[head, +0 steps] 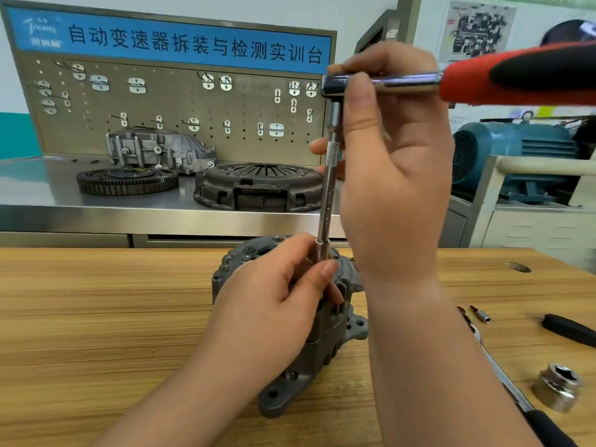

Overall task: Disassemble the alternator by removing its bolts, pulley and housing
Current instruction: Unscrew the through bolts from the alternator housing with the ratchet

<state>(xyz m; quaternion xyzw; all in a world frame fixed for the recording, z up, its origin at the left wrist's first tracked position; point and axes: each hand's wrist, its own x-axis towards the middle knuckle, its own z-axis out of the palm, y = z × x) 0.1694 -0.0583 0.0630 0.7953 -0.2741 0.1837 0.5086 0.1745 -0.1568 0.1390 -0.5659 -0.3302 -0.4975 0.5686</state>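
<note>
A grey alternator (325, 340) stands on the wooden table (96, 301), centre, partly hidden behind my hands. A long chrome extension bar (327, 201) rises upright from its top to the head of a ratchet wrench (516, 75) with a red and black handle pointing right. My left hand (277, 304) pinches the socket at the bar's lower end against the alternator's top. My right hand (393, 162) grips the ratchet head and the bar's upper part, thumb over the head. The bolt under the socket is hidden.
On the table at the right lie a large chrome socket (558, 387), a second ratchet (516, 388) with a black handle, small bits (480, 314) and a black-handled tool (571, 330). Behind, a steel bench (42, 195) holds a flywheel (127, 180), a clutch cover (261, 185) and a metal housing (158, 150).
</note>
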